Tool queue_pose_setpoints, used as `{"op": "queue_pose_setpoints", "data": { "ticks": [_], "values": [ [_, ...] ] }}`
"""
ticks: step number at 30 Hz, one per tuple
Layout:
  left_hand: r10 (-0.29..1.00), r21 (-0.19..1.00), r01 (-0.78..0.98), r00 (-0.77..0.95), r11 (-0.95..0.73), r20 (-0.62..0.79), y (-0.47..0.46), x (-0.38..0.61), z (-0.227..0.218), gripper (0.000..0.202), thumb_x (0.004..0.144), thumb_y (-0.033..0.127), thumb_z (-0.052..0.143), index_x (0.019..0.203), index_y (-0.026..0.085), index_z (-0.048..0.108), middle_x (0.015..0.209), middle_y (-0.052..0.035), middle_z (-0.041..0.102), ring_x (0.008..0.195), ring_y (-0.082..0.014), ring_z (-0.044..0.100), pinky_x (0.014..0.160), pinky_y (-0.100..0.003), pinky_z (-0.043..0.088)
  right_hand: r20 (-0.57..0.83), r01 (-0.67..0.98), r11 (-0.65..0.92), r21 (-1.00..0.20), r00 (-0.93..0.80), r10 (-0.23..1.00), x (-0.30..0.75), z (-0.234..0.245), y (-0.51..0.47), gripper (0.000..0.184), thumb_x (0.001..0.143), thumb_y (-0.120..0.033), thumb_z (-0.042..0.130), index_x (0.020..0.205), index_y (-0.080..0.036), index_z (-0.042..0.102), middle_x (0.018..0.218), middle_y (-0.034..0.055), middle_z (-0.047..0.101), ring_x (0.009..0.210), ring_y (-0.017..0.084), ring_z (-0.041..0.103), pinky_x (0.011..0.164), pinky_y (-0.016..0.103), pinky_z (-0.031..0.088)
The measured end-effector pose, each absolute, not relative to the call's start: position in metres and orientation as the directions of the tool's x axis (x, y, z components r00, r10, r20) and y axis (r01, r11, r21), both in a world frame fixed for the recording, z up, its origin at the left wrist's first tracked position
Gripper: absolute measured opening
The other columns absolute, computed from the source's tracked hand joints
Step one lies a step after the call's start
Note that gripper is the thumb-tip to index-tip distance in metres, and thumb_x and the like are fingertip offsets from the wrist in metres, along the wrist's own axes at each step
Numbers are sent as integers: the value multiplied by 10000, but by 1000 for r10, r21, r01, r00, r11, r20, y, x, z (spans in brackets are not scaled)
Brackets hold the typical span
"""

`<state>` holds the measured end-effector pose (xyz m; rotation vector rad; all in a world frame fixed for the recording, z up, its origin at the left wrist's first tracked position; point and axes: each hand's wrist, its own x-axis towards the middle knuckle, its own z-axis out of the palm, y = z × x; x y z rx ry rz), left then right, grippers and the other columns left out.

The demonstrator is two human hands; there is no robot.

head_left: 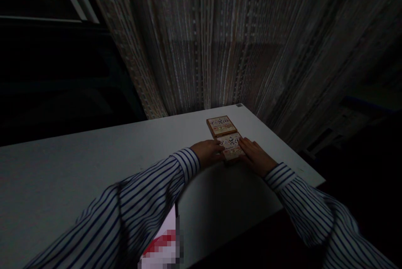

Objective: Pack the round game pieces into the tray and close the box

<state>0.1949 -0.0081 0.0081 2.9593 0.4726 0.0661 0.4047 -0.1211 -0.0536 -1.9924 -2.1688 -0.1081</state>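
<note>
Two small flat printed boxes lie on a white table (94,156) near its far right corner. The nearer box (231,145) sits between my hands. My left hand (207,152) presses against its left side, fingers curled at its edge. My right hand (256,155) rests against its right side with the fingers laid along it. The farther box (221,125) lies just behind, touching or nearly touching the nearer one, with no hand on it. Both my arms wear blue-and-white striped sleeves.
A tall wall of stacked flat cardboard (220,43) rises right behind the table. The room is dim; the left background is dark. The table's right edge (301,164) runs close to my right wrist. A red-and-white blurred patch (163,246) shows near my chest.
</note>
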Motion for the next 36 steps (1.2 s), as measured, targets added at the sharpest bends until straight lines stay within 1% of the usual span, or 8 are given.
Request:
{"op": "queue_pose_setpoints", "data": {
  "ticks": [4,8,12,17,21,27,33,36],
  "values": [
    [322,24,321,942,-947,92,-19,202,-6,462,772,466,476,1124,173,544,1214,-136,503,1091,-239,492,909,-342,392,201,992,93,-90,-73,977,406,-58,-121,556,879,-418,238,1346,-116,244,1410,131,228,1298,239,168,1014,477,234],
    [293,-16,296,952,-955,90,-20,206,-16,508,755,493,493,1145,168,521,1205,-154,501,1085,-251,489,902,-369,396,185,991,84,-108,-62,981,406,-58,-120,545,880,-407,249,1338,-113,260,1412,135,221,1298,240,168,1013,472,240],
    [314,-20,317,946,-948,79,-18,208,-19,491,758,466,506,1140,158,523,1190,-161,507,1078,-254,490,893,-358,402,198,987,94,-131,-66,978,404,-57,-119,526,878,-388,269,1336,-130,265,1403,136,247,1299,240,166,1002,477,261],
    [326,-9,328,941,-944,94,-19,210,-17,431,779,479,456,1080,187,556,1039,-107,582,994,-223,532,855,-338,429,206,984,114,-138,-84,975,406,-59,-119,535,879,-400,266,1342,-134,247,1405,142,238,1299,246,165,999,486,259],
    [336,-6,338,936,-941,105,-22,210,-15,415,787,490,430,1017,181,584,980,-112,596,931,-224,554,823,-344,446,224,981,127,-149,-92,970,408,-60,-120,567,867,-421,302,1354,-145,211,1409,149,222,1298,253,167,994,498,262],
    [355,9,356,928,-934,114,-24,210,-13,440,778,502,439,1033,172,578,999,-130,590,951,-251,552,821,-376,453,216,976,130,-175,-90,972,409,-59,-122,585,860,-427,325,1363,-168,176,1404,145,239,1292,248,191,989,514,261],
    [373,28,372,922,-928,99,-23,209,-17,450,732,436,540,1085,157,545,1101,-152,547,999,-262,531,847,-381,441,223,977,125,-172,-85,971,409,-57,-127,600,857,-443,326,1364,-160,171,1406,151,228,1278,242,234,991,500,272],
    [381,40,379,918,-925,107,-20,210,-25,457,732,433,541,1105,170,529,1127,-147,529,992,-251,533,833,-380,453,202,979,125,-164,-90,975,410,-56,-128,592,860,-432,327,1358,-147,182,1405,156,230,1285,233,219,996,496,262]
  ]
}}
